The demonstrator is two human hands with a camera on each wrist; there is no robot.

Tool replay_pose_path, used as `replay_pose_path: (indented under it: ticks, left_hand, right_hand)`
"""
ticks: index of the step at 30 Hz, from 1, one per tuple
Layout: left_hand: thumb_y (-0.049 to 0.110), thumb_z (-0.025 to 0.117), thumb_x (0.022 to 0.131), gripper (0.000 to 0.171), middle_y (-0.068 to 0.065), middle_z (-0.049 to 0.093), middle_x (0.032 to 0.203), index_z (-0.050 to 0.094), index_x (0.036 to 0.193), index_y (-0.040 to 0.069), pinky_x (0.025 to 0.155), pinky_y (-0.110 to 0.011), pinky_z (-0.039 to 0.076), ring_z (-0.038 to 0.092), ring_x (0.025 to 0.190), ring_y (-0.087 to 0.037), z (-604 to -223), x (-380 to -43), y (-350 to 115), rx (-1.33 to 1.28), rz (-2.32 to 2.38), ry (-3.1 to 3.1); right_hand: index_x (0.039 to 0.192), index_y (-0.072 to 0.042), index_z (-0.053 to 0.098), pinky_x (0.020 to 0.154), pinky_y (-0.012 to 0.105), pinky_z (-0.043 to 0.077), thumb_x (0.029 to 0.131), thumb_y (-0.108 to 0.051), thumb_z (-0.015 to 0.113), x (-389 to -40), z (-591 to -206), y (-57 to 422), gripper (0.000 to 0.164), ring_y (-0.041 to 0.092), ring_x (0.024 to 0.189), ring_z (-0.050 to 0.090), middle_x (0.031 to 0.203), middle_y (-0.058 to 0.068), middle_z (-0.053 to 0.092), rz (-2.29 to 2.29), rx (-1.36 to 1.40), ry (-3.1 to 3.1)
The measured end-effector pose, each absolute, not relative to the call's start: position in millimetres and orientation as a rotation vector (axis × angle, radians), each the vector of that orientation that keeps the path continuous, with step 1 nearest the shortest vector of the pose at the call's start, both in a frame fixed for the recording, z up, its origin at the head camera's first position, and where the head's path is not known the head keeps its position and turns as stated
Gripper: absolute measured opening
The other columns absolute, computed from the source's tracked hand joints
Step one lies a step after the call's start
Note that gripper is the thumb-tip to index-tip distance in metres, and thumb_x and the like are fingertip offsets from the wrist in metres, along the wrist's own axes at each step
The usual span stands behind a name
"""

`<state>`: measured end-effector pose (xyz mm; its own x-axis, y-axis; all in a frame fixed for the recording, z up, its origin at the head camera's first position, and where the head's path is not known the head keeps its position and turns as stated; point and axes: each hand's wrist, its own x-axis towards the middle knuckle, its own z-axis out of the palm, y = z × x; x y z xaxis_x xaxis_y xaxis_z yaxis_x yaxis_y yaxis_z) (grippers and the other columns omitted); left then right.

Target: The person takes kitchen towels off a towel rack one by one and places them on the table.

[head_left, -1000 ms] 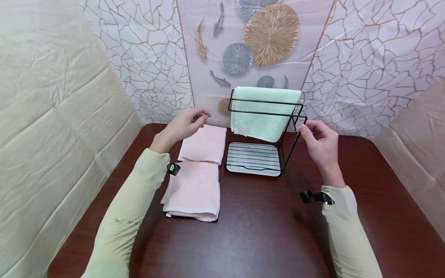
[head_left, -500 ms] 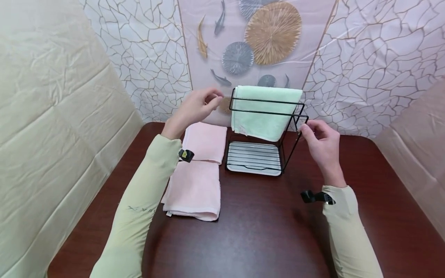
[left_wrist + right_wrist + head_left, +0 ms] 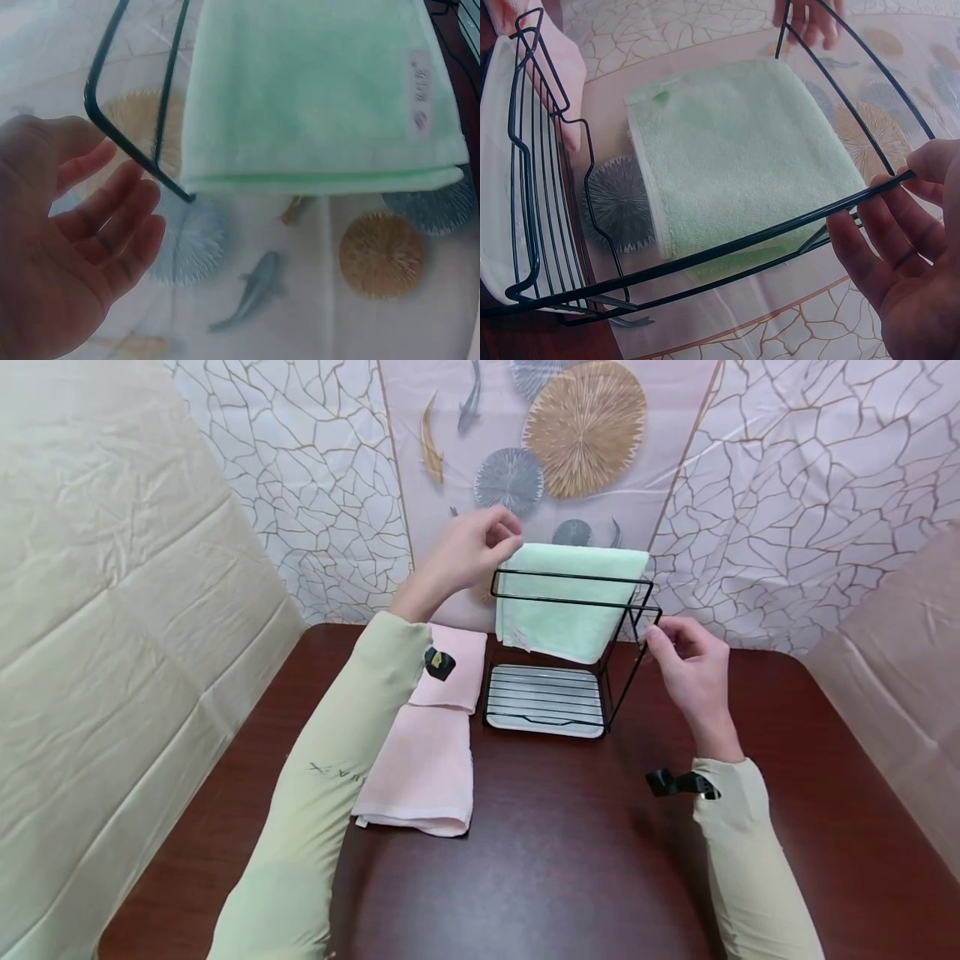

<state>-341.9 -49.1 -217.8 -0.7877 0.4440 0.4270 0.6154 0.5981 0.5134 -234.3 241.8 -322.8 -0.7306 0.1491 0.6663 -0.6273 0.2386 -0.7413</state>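
Observation:
A black wire rack point(image 3: 570, 602) stands on the table with a folded mint-green towel point(image 3: 573, 639) draped over its top. My right hand point(image 3: 693, 672) pinches the rack's right side bar between thumb and fingers, which shows closely in the right wrist view. My left hand point(image 3: 480, 547) is at the rack's upper left corner, beside the green towel's top edge. In the left wrist view its loosely bent fingers point(image 3: 112, 202) overlap the corner wire, with nothing gripped. Left of the rack, a folded pink towel point(image 3: 461, 672) lies behind another folded pink towel point(image 3: 423, 768).
Under the hanging towel, a white tray point(image 3: 517, 724) sits in the rack's base beneath thin wires. The dark red-brown table point(image 3: 540, 860) ends at a patterned cloth wall point(image 3: 322, 510) behind the rack. Pale cloth hangs at both sides.
My left hand has moved right and up from above the far pink towel to the rack's upper left corner. The right hand has stayed on the rack's side bar.

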Motion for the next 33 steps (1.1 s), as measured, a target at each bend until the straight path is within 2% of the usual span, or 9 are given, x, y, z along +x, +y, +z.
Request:
replay_pose_path:
  ticks: [9, 21, 29, 33]
  left_hand:
    - [0.026, 0.058, 0.098, 0.025, -0.004, 0.068, 0.112, 0.061, 0.118, 0.011, 0.096, -0.023, 0.045, 0.061, 0.109, -0.014, -213, -354, -19, -0.910, -0.888, -2.652]
    - [0.025, 0.056, 0.099, 0.031, -0.003, 0.069, 0.118, 0.061, 0.127, 0.014, 0.105, -0.031, 0.039, 0.057, 0.118, -0.018, -208, -361, 1, -0.935, -0.620, -2.751]
    - [0.029, 0.053, 0.101, 0.043, -0.004, 0.060, 0.137, 0.050, 0.142, 0.019, 0.105, -0.029, 0.042, 0.055, 0.127, -0.017, -205, -362, 8, -0.994, -0.559, -2.873]
    - [0.028, 0.051, 0.102, 0.047, -0.001, 0.052, 0.147, 0.045, 0.147, 0.018, 0.111, -0.029, 0.038, 0.049, 0.135, -0.017, -206, -362, 7, -1.045, -0.482, -2.926]
  right_hand:
    - [0.093, 0.016, 0.063, 0.058, 0.013, 0.043, 0.089, 0.003, 0.064, -233, -322, 242, 0.014, 0.000, 0.063, 0.055, 0.074, -0.012, 0.065, 1.544, 0.432, -1.867]
    - [0.096, 0.018, 0.062, 0.060, 0.014, 0.042, 0.091, 0.001, 0.063, -231, -320, 244, 0.018, 0.000, 0.065, 0.053, 0.076, -0.013, 0.064, 1.502, 0.424, -1.892]
    - [0.094, 0.019, 0.061, 0.059, 0.013, 0.042, 0.089, 0.004, 0.063, -231, -321, 243, 0.016, -0.001, 0.064, 0.053, 0.076, -0.014, 0.064, 1.499, 0.443, -1.869]
    - [0.094, 0.019, 0.060, 0.059, 0.013, 0.043, 0.089, 0.005, 0.063, -233, -322, 240, 0.015, -0.001, 0.064, 0.054, 0.076, -0.013, 0.065, 1.525, 0.455, -1.860]
